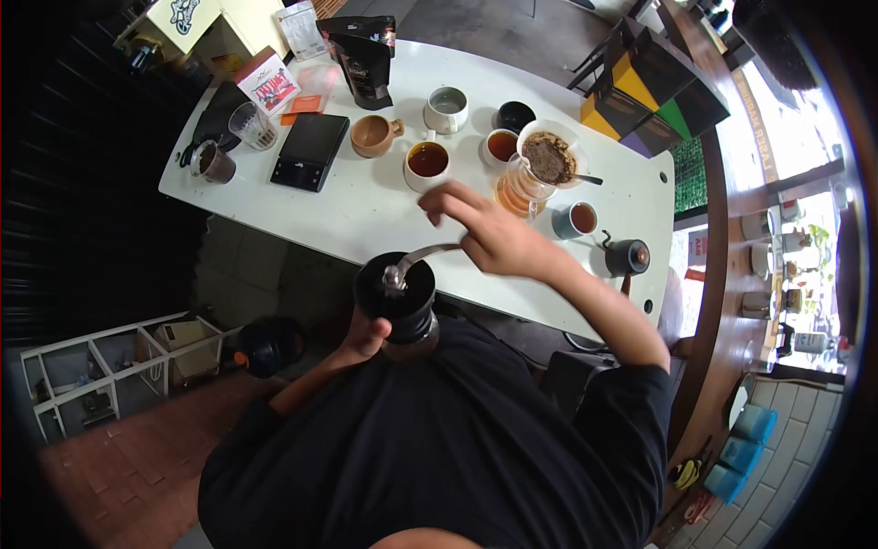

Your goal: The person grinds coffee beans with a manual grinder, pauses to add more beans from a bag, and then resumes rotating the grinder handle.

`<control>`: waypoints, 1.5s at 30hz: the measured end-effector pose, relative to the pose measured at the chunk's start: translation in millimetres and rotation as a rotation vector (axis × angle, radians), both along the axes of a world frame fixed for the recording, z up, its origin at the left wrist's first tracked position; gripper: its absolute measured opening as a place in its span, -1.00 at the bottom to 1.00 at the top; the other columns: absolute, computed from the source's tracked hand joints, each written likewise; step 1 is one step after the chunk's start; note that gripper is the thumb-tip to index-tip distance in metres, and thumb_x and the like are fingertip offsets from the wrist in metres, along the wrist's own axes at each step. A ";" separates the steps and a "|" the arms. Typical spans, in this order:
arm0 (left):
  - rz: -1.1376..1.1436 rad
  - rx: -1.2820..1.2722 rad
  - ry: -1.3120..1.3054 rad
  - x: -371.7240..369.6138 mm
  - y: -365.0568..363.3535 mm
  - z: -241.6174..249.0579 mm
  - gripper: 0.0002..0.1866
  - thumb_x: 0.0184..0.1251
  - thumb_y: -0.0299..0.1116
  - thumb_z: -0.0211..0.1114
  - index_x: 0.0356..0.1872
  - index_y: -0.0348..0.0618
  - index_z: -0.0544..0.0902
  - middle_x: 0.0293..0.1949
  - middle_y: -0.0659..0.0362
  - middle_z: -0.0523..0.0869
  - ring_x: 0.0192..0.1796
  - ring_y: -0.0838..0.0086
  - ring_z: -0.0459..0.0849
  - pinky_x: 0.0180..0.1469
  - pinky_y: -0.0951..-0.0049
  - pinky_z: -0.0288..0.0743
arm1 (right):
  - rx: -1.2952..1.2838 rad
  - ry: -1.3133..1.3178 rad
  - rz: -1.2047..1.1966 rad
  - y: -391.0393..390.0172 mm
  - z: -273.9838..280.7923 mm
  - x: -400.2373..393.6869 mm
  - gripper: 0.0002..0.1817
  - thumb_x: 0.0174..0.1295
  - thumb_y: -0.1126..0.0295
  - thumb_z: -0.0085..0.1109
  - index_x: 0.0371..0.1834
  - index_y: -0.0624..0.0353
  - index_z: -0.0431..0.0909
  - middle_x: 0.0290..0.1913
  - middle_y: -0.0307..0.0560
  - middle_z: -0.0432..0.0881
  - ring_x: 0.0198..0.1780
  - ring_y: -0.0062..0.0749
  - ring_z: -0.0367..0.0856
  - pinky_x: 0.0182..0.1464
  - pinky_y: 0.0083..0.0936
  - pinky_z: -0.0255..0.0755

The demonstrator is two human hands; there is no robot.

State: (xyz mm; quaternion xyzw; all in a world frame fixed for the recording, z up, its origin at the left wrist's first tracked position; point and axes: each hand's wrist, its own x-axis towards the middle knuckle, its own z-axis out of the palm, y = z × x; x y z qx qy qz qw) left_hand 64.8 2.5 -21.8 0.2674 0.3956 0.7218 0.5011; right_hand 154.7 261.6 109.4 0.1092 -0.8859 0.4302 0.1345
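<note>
My left hand (366, 339) is wrapped round the body of a black hand grinder (416, 316), held upright in front of my chest. From the grinder's top a curved metal crank (425, 253) reaches to my right hand (494, 233). That hand is curled over the crank's outer end, and its knob is hidden by the fingers. Beyond my hands, on the white table (320, 220), stand a white cup of dark liquid (428, 160) and a glass dripper with coffee grounds (549, 157) over a server (517, 197).
A black scale (311, 151), a brown cup (372, 135), a white mug (446, 110) and a black pouch (366, 73) are on the table. At the right are a grey cup (576, 220) and a kettle (626, 257). A glass of grounds (215, 165) stands at the left edge.
</note>
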 end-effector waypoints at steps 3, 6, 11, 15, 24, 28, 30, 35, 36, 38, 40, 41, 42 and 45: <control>0.109 -0.108 0.049 -3.7 12.9 18.0 0.04 0.02 0.29 0.63 0.36 -0.28 0.44 0.12 0.03 0.68 0.17 0.33 0.70 0.23 0.30 0.61 | -0.223 -0.015 0.010 -34.1 11.7 44.8 -0.32 -0.11 0.88 -0.15 0.19 0.26 0.42 0.30 0.29 0.44 0.22 0.16 0.58 0.25 -0.11 0.57; 0.129 -0.363 0.302 -2.1 28.0 62.7 -0.14 -0.04 0.08 0.73 0.17 -0.29 0.57 0.01 0.15 0.75 0.05 0.51 0.71 0.12 0.33 0.62 | -0.152 0.159 0.343 -65.1 35.9 58.1 -0.63 0.16 0.69 0.27 0.04 0.20 0.52 0.33 0.38 0.41 0.40 0.34 0.46 0.38 0.01 0.49; 0.006 -0.254 0.833 20.3 66.8 61.5 -0.31 0.02 -0.18 0.70 0.10 -0.23 0.52 -0.21 0.24 0.76 -0.20 0.56 0.71 -0.13 0.43 0.65 | 0.043 0.336 0.470 -120.1 48.5 11.8 -0.69 0.20 0.44 0.24 0.03 0.17 0.59 0.30 0.26 0.44 0.36 0.31 0.49 0.37 -0.02 0.53; -0.143 -0.175 -0.218 32.6 53.4 40.1 -0.33 0.03 -0.17 0.71 0.10 -0.19 0.53 -0.17 0.21 0.77 -0.21 0.47 0.74 -0.16 0.39 0.66 | 0.143 0.317 0.545 -112.6 62.3 -47.0 -0.67 0.20 0.37 0.26 0.02 0.22 0.59 0.08 0.21 0.46 0.12 0.16 0.61 0.17 -0.11 0.61; -0.085 0.079 0.639 17.7 45.5 58.9 0.16 -0.34 0.11 0.81 0.34 -0.29 0.47 0.17 0.06 0.65 0.15 0.36 0.69 0.23 0.23 0.58 | 0.088 0.159 0.428 -62.9 40.2 -88.7 -0.41 0.02 0.71 0.23 0.18 0.09 0.42 0.16 0.18 0.45 0.11 0.22 0.64 0.06 -0.09 0.60; -0.130 0.069 0.421 12.8 31.2 46.6 0.19 -0.28 0.24 0.76 0.34 -0.33 0.44 0.15 0.04 0.66 0.13 0.37 0.70 0.23 0.26 0.59 | 0.119 -0.066 0.255 -8.6 25.0 -63.6 -0.44 0.04 0.79 0.10 0.14 0.09 0.39 0.15 0.10 0.43 0.12 0.18 0.58 -0.01 -0.07 0.51; -0.140 -0.011 0.099 6.2 15.7 28.1 0.20 -0.27 0.29 0.75 0.34 -0.33 0.44 0.15 0.05 0.66 0.13 0.39 0.69 0.22 0.28 0.59 | 0.077 -0.161 0.141 13.8 5.2 -32.0 -0.44 0.00 0.84 0.00 0.09 0.12 0.39 0.16 0.07 0.41 0.16 0.15 0.54 0.00 -0.08 0.48; 0.052 -0.085 0.047 16.3 5.3 31.8 0.14 -0.19 0.30 0.73 0.32 -0.29 0.46 0.10 0.10 0.68 0.12 0.41 0.69 0.22 0.34 0.59 | -0.044 -0.074 -0.095 -7.7 10.9 41.5 -0.55 -0.05 0.85 -0.06 -0.06 0.27 0.42 0.32 0.19 0.39 0.33 0.20 0.49 0.29 -0.12 0.52; 0.044 -0.049 -0.008 20.4 10.6 54.2 0.08 -0.18 0.22 0.77 0.30 -0.27 0.48 0.07 0.14 0.69 0.11 0.44 0.69 0.20 0.38 0.60 | -0.094 -0.060 -0.109 -13.8 14.8 55.2 -0.58 -0.01 0.85 -0.01 -0.06 0.26 0.44 0.34 0.22 0.38 0.37 0.23 0.47 0.30 -0.06 0.52; 0.038 -0.126 0.027 11.3 12.0 52.4 0.07 -0.20 0.19 0.79 0.28 -0.26 0.50 0.05 0.16 0.70 0.09 0.45 0.70 0.19 0.38 0.61 | -0.160 -0.011 -0.026 -38.0 25.8 78.2 -0.64 0.08 0.81 0.11 -0.05 0.25 0.48 0.38 0.28 0.36 0.43 0.28 0.43 0.34 0.04 0.52; 0.014 -0.161 0.091 9.9 18.6 57.4 0.01 -0.21 0.11 0.82 0.23 -0.27 0.54 0.00 0.19 0.72 0.05 0.51 0.72 0.15 0.37 0.64 | -0.185 0.078 0.140 -64.0 31.7 94.0 -0.68 0.18 0.72 0.24 -0.01 0.23 0.52 0.42 0.31 0.34 0.46 0.31 0.40 0.39 0.08 0.49; 0.005 -0.152 0.097 7.3 23.9 58.2 0.01 -0.21 0.11 0.82 0.23 -0.27 0.54 0.00 0.19 0.72 0.05 0.51 0.72 0.15 0.37 0.64 | -0.205 0.130 0.201 -72.6 31.6 94.1 -0.68 0.21 0.67 0.28 0.02 0.21 0.54 0.43 0.32 0.32 0.47 0.31 0.39 0.42 0.09 0.47; -0.004 -0.236 0.088 7.8 27.2 57.7 -0.01 -0.21 0.09 0.82 0.22 -0.28 0.54 -0.01 0.19 0.73 0.02 0.52 0.72 0.13 0.37 0.64 | -0.077 0.159 0.215 -72.9 38.0 93.8 -0.68 0.25 0.54 0.36 0.06 0.19 0.55 0.41 0.32 0.35 0.48 0.34 0.38 0.42 0.11 0.47; -0.043 -0.139 0.169 15.0 47.2 62.1 -0.16 -0.11 -0.10 0.78 0.17 -0.23 0.52 -0.08 0.23 0.75 -0.04 0.55 0.72 0.08 0.42 0.64 | -0.087 0.289 0.355 -105.8 27.7 71.5 -0.71 0.29 0.44 0.34 0.05 0.21 0.56 0.37 0.31 0.40 0.44 0.35 0.42 0.40 0.04 0.51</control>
